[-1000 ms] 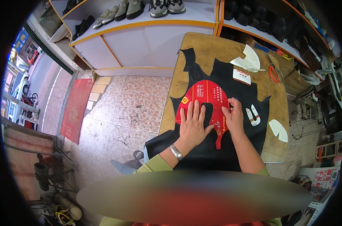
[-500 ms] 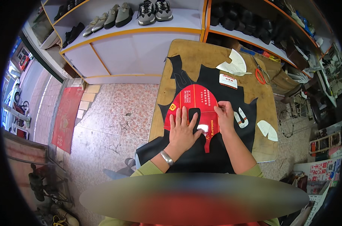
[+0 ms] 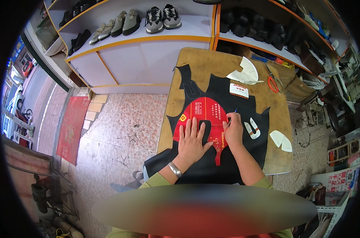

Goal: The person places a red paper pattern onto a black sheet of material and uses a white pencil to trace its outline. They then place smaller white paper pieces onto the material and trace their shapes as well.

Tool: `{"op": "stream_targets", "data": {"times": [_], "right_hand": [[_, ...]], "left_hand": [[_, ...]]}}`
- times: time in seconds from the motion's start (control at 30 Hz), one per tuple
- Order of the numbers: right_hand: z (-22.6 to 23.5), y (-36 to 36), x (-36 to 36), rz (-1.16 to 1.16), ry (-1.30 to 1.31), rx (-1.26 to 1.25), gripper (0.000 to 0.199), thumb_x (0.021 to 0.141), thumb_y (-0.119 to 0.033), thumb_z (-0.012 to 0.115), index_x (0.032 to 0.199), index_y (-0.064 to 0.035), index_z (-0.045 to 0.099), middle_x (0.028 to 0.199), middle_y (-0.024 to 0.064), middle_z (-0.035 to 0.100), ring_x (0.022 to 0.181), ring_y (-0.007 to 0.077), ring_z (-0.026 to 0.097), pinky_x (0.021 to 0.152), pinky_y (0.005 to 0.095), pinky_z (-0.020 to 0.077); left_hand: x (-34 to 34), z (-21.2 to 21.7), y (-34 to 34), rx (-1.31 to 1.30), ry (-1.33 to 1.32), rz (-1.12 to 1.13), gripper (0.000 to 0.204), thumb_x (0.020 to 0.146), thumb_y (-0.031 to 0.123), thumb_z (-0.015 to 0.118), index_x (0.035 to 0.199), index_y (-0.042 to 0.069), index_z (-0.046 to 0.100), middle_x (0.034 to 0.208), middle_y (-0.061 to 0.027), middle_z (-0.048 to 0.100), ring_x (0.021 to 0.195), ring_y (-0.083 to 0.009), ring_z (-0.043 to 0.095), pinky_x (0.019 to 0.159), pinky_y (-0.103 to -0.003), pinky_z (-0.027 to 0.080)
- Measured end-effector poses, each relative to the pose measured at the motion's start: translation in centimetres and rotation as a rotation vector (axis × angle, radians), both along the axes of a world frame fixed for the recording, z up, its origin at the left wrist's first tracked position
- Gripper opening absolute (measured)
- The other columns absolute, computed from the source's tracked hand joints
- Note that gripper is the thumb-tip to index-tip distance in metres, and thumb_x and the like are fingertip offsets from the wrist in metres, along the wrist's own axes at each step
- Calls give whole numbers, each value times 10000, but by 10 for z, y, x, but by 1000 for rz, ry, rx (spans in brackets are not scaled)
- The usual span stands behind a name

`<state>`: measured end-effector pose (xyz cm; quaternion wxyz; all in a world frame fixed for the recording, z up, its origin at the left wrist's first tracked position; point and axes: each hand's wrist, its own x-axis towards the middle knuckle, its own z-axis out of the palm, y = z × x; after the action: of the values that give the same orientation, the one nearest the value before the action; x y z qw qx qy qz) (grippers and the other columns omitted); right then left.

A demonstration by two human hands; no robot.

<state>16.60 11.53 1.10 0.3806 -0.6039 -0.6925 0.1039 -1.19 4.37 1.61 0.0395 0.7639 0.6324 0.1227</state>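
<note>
Wooden table (image 3: 188,75) bears black leather (image 3: 227,95); left hand (image 3: 191,141) spread flat on red pattern (image 3: 205,111); right hand (image 3: 232,131) pinches pen (image 3: 232,116).

counter (image 3: 195,65): bare wood, matt, worn | black sheet (image 3: 223,89): leather-like, dull, smooth | red pattern template (image 3: 205,111): thin card or plastic, slight sheen | white cut pieces (image 3: 243,71): paper or card, matt | scissors (image 3: 272,81): metal blades, red glossy handles | bracelet (image 3: 174,169): shiny metal

Head view, looking down, table (image 3: 188,67) fairly near
</note>
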Motion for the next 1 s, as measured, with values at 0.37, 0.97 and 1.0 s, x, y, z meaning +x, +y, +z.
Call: {"op": "stream_targets", "data": {"times": [0.37, 0.97, 1.0], "right_hand": [[0, -3, -2, -16, -97, -9, 190, 863, -25, 655, 1019, -91, 569, 1037, 75, 606, 866, 325, 660, 705, 406, 530], [-5, 3, 1, -17, -107, 4, 140, 879, -26, 628, 989, -103, 587, 1023, 60, 624, 868, 336, 667, 705, 419, 535], [-5, 3, 0, -20, -98, 6, 135, 875, -19, 632, 980, -94, 594, 1011, 67, 627, 865, 333, 666, 706, 410, 533]], "left_hand": [[-1, -5, 4, 63, -24, -14, 831, 911, 675, 489, 1498, 91, 419, 1572, -226, 310, 1481, -386, 236, 1185, -549, 191], [-1, 0, 17, 27, -37, -4, 852, 888, 671, 529, 1503, 95, 403, 1565, -191, 334, 1455, -357, 292, 1183, -515, 222], [-2, 2, 20, 14, -43, -5, 853, 894, 676, 517, 1504, 91, 400, 1563, -183, 341, 1452, -358, 296, 1180, -515, 227]]}}
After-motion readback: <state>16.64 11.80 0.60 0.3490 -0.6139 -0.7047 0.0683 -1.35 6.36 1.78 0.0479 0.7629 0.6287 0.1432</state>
